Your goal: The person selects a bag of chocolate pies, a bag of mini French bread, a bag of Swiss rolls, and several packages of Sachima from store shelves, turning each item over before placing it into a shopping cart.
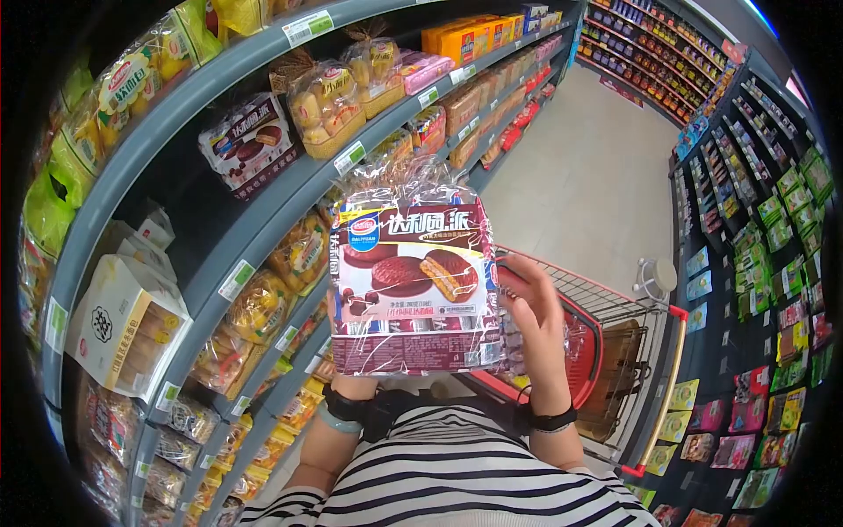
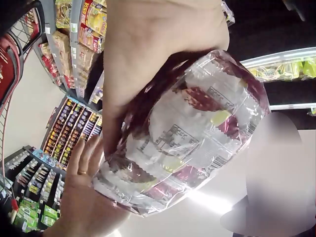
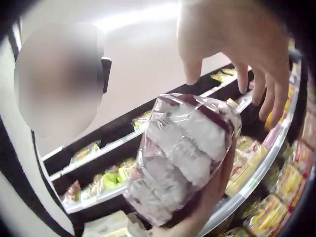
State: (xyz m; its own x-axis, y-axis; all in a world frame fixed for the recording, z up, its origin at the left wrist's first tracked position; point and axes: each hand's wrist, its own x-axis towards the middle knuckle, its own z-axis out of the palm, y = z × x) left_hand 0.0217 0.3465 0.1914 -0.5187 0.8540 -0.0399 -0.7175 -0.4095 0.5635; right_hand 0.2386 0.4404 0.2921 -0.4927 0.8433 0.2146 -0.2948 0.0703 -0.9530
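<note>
A clear bag of chocolate pies (image 1: 413,281) is held up in front of the striped shirt, its printed maroon and white front facing the head camera. My left hand (image 2: 153,49) grips it from behind and below; in the head view the bag hides most of that hand. Individually wrapped pies show through the plastic in both wrist views. At the bag's right side is my right hand (image 1: 537,321), its fingers spread and loosely bent. The right wrist view shows the right hand (image 3: 237,47) apart from the bag, holding nothing.
Shelves (image 1: 338,158) with bagged bread and boxes curve along the left, including a similar pie bag (image 1: 248,145). A shopping cart (image 1: 676,351) with a red basket (image 1: 584,351) stands close on the right. Beyond the aisle floor (image 1: 562,158) are racks of small packets (image 1: 755,263).
</note>
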